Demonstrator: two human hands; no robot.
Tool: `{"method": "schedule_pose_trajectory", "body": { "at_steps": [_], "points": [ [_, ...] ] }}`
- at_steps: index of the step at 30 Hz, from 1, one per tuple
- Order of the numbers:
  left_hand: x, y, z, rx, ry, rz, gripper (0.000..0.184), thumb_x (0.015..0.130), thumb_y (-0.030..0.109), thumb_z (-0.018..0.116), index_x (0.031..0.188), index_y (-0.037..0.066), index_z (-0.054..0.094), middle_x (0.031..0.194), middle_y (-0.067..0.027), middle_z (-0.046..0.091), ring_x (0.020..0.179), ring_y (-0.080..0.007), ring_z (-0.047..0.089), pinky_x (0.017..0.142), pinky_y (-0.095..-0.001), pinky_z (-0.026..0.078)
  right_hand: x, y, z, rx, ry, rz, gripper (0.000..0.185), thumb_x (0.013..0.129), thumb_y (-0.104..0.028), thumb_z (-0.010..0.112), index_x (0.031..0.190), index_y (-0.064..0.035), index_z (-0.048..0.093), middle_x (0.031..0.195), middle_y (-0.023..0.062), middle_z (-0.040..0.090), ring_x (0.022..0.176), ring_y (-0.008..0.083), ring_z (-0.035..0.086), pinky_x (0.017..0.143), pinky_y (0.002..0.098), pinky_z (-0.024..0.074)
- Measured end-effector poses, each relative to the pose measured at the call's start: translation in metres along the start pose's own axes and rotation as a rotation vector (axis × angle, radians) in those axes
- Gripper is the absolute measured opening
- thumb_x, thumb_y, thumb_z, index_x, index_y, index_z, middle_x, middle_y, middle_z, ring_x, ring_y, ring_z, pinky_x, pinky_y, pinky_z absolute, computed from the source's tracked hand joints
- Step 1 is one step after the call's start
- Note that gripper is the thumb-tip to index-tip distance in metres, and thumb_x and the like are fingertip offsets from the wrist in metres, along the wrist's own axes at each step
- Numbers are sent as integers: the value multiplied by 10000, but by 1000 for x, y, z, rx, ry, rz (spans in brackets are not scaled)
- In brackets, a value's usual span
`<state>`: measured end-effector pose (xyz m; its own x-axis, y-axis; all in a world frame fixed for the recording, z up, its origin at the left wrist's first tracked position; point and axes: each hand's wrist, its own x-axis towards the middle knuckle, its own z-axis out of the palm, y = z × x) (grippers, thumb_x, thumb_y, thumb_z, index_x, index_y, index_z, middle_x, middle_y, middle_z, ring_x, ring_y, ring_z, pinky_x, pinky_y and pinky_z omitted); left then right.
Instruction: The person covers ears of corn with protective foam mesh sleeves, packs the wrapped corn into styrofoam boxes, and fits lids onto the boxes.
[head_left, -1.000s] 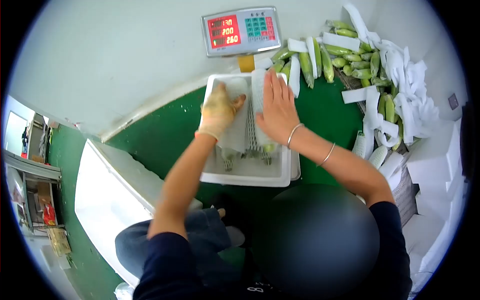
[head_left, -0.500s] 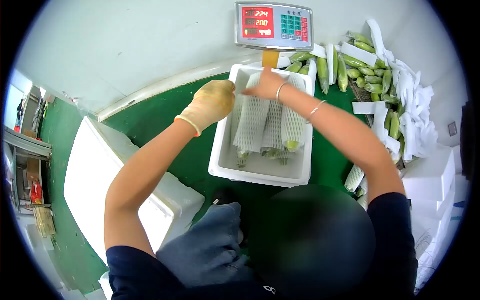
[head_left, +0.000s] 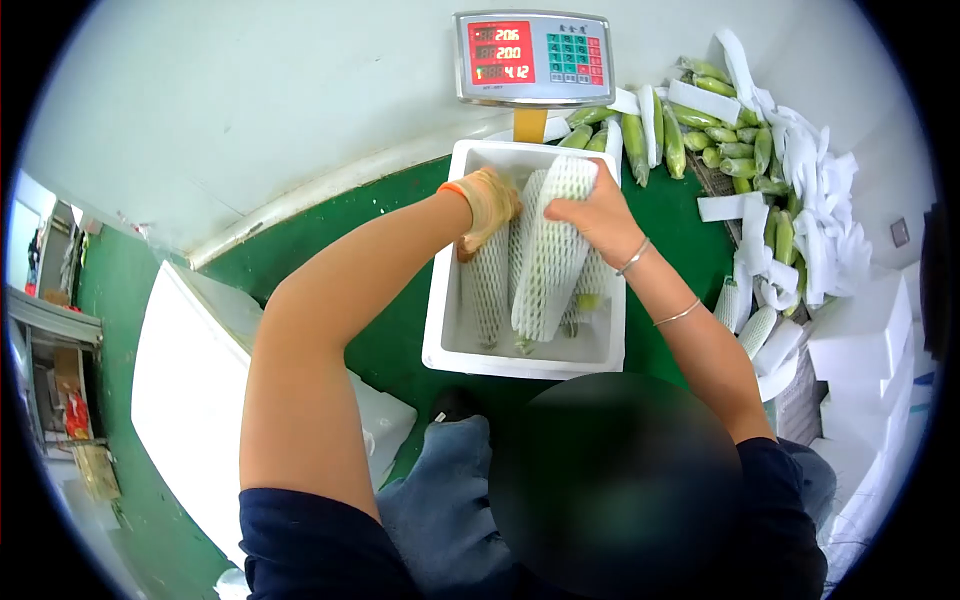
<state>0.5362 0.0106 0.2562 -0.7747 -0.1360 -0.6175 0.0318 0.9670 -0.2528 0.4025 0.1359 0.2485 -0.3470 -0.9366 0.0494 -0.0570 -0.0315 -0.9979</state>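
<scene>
A white foam box point(head_left: 437, 330) holds several ears of corn in white foam netting. My right hand point(head_left: 600, 215) is closed around the upper part of one netted ear of corn point(head_left: 550, 260), which lies tilted over the others. My left hand point(head_left: 488, 212), in a pale yellow glove with an orange cuff, reaches into the box's left side. Its fingers curl around the upper end of another netted ear of corn point(head_left: 487, 295); the fingertips are partly hidden. Behind the box stands a scale display point(head_left: 533, 58) with lit red readouts.
Plastic-wrapped green ears of corn point(head_left: 735, 150) and white foam strips point(head_left: 800, 190) are piled at the right by the wall. Loose netted ears point(head_left: 757, 330) lie nearer. A large white foam box point(head_left: 185, 390) stands at left on the green floor point(head_left: 125, 290).
My left hand has moved down into the box onto an ear. My right hand has shifted right and taken hold of a netted ear, now tilted. The display numbers have dropped.
</scene>
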Motion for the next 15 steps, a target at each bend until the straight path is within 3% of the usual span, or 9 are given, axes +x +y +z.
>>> {"method": "schedule_pose_trajectory", "body": {
  "at_steps": [1,2,6,7,8,10,12,15],
  "points": [
    [5,-3,-7,-79,-193,-17,699,464,317,842,1079,56,635,928,-71,671,950,-248,632,827,-337,468,3,2,0,-34,-29,33,634,648,-96,719,1171,35,386,995,106,563,901,172,575,767,310,499],
    [6,-2,-9,-72,-193,-14,699,464,317,842,1079,56,635,928,-71,671,950,-248,632,827,-337,468,6,3,-2,-73,-62,64,660,639,-108,729,1178,40,377,1008,114,556,925,179,568,782,316,497],
    [-19,1,-15,-91,-35,63,564,500,341,813,975,81,656,901,-75,666,848,-261,647,776,-355,497,24,10,-3,-357,-146,125,754,619,-246,748,1152,120,361,1070,218,566,1001,260,578,841,319,482],
    [-47,10,-32,-237,-21,1,508,531,325,792,954,81,649,888,-86,662,819,-271,645,741,-360,507,27,14,-1,-420,-144,99,826,607,-331,751,1144,155,352,1095,281,562,1045,323,575,871,328,474],
    [-70,19,-44,-386,-10,-61,453,563,309,770,933,81,643,874,-98,657,790,-280,643,706,-364,516,29,13,1,-406,-144,101,826,607,-331,751,1144,155,352,1095,281,562,1045,323,575,871,328,474],
    [-98,27,-51,-387,4,-148,373,589,274,743,882,68,642,815,-103,650,779,-288,642,689,-366,519,32,8,2,-572,-181,130,852,606,-349,754,1159,158,349,1099,305,559,1056,354,572,885,341,470],
    [-123,34,-52,-378,21,-240,295,615,240,715,832,55,641,756,-108,642,768,-295,642,673,-369,521,34,8,3,-537,-181,152,853,606,-359,755,1155,156,355,1110,319,551,1053,373,572,894,351,467],
    [-147,52,-44,-479,396,-363,155,632,132,651,748,39,609,690,-129,609,728,-311,630,650,-377,514,37,15,0,-545,-183,138,851,612,-363,753,1153,159,354,1105,318,552,1045,369,576,893,349,467]
  ]
}}
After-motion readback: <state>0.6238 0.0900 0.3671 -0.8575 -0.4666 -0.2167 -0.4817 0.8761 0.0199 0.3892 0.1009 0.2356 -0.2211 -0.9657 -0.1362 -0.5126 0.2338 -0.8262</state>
